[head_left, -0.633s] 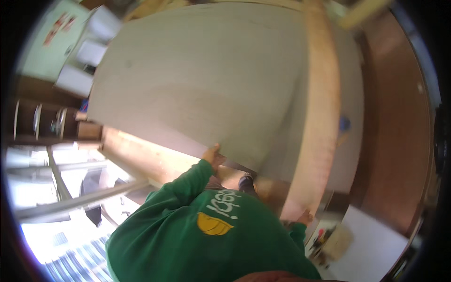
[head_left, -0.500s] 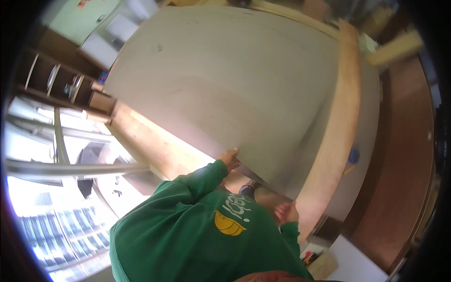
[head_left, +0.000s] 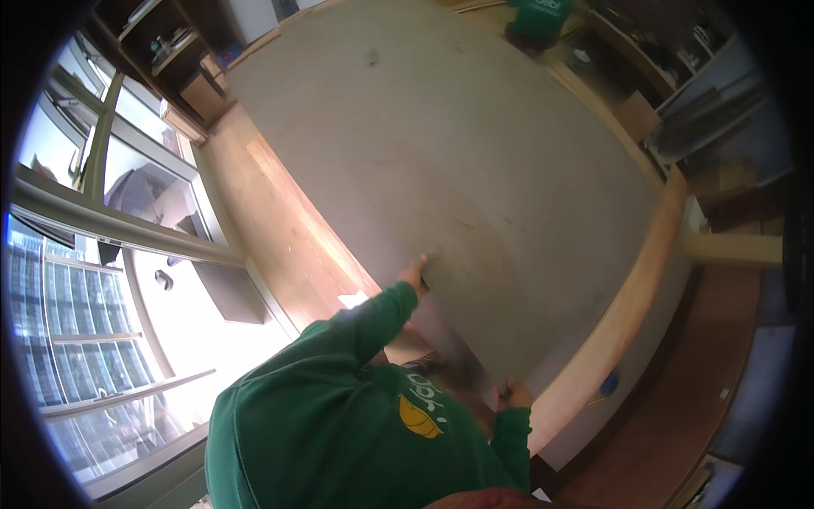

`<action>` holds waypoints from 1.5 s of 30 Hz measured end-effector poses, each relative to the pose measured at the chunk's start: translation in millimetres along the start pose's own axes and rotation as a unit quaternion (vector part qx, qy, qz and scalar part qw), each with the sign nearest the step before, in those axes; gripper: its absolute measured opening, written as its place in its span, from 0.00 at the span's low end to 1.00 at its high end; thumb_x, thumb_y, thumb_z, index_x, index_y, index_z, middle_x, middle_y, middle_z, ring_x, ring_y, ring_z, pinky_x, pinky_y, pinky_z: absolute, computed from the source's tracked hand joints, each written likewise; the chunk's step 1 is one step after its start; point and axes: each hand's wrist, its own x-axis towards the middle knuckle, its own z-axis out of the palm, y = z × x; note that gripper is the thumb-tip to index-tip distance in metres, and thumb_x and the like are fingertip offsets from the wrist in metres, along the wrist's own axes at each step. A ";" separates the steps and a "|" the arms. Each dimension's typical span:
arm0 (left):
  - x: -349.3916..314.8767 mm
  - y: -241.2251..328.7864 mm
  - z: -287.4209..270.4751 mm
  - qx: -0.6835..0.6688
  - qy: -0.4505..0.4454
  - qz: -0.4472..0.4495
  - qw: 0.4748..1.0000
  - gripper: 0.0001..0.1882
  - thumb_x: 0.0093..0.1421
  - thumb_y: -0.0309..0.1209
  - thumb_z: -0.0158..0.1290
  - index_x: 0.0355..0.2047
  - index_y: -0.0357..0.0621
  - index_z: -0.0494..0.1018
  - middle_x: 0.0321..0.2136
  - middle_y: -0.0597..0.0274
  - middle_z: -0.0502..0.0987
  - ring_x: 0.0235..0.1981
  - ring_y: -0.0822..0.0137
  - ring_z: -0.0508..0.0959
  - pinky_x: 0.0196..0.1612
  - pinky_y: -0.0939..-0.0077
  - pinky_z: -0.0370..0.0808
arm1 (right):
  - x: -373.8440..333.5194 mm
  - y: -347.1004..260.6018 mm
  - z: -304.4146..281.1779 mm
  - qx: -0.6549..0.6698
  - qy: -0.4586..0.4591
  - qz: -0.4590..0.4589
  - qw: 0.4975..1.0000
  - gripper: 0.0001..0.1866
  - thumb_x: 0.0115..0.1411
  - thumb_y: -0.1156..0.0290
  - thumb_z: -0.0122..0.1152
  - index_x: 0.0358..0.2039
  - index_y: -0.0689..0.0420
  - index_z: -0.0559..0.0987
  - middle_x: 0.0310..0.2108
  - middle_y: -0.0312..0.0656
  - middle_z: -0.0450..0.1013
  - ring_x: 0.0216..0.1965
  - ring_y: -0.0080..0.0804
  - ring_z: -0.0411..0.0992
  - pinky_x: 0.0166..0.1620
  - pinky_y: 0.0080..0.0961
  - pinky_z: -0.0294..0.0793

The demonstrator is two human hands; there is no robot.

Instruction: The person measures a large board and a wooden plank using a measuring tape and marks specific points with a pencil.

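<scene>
A large flat grey-brown sheet [head_left: 509,195] stretches away in front of me. My left hand [head_left: 414,276] grips its left near edge, thumb on top and the other fingers mostly hidden below. At the near right corner my right hand [head_left: 515,394] is closed on the sheet's edge, beside a long pale wooden board [head_left: 619,331]. That board stands along the sheet's right side and curves in the wide view. Part of a shoe shows dimly beneath the sheet's near edge.
Wooden flooring [head_left: 280,204] runs along the left, beside a framed glass door [head_left: 144,204]. A brown panel [head_left: 704,339] lies at the right, near a blue round item [head_left: 609,384]. At the far end is another person in green [head_left: 538,17]. A dark shelf unit [head_left: 174,51] stands far left.
My view has swung to the right, bringing the other person into sight. Both hands have stayed at the sheet's edge. The sheet's near right corner now lies closer to the wooden board.
</scene>
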 end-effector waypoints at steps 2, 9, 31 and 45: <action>43.9 65.1 -0.1 0.034 0.080 0.060 0.994 0.25 0.58 0.42 0.56 0.48 0.35 0.68 0.45 0.54 0.74 0.43 0.58 0.76 0.43 0.63 0.75 | 12.0 -8.9 -14.3 -0.036 0.023 0.001 0.999 0.12 0.57 0.77 0.49 0.43 0.60 0.67 0.36 0.49 0.69 0.22 0.46 0.72 0.23 0.37 0.76; 66.5 145.5 15.3 0.305 0.195 0.113 0.925 0.27 0.56 0.37 0.58 0.50 0.30 0.65 0.42 0.49 0.75 0.38 0.57 0.78 0.39 0.64 0.76 | -0.2 -47.7 -56.0 -0.133 0.087 0.046 0.986 0.13 0.54 0.78 0.48 0.41 0.60 0.68 0.29 0.47 0.71 0.20 0.40 0.69 0.22 0.32 0.72; 42.5 83.6 -97.6 0.378 -0.041 0.163 0.910 0.20 0.64 0.34 0.44 0.52 0.32 0.64 0.46 0.49 0.73 0.46 0.54 0.75 0.50 0.60 0.74 | -114.0 -125.8 -37.3 -0.164 0.000 -0.103 0.981 0.17 0.56 0.74 0.52 0.46 0.64 0.67 0.31 0.44 0.72 0.21 0.30 0.73 0.22 0.22 0.76; 9.2 136.5 -83.5 0.145 0.078 0.075 0.983 0.17 0.67 0.34 0.40 0.52 0.38 0.65 0.48 0.52 0.72 0.49 0.56 0.72 0.51 0.60 0.75 | -153.8 -106.5 28.1 -0.167 -0.086 -0.105 0.977 0.20 0.57 0.72 0.53 0.49 0.65 0.66 0.38 0.43 0.72 0.34 0.27 0.73 0.32 0.26 0.78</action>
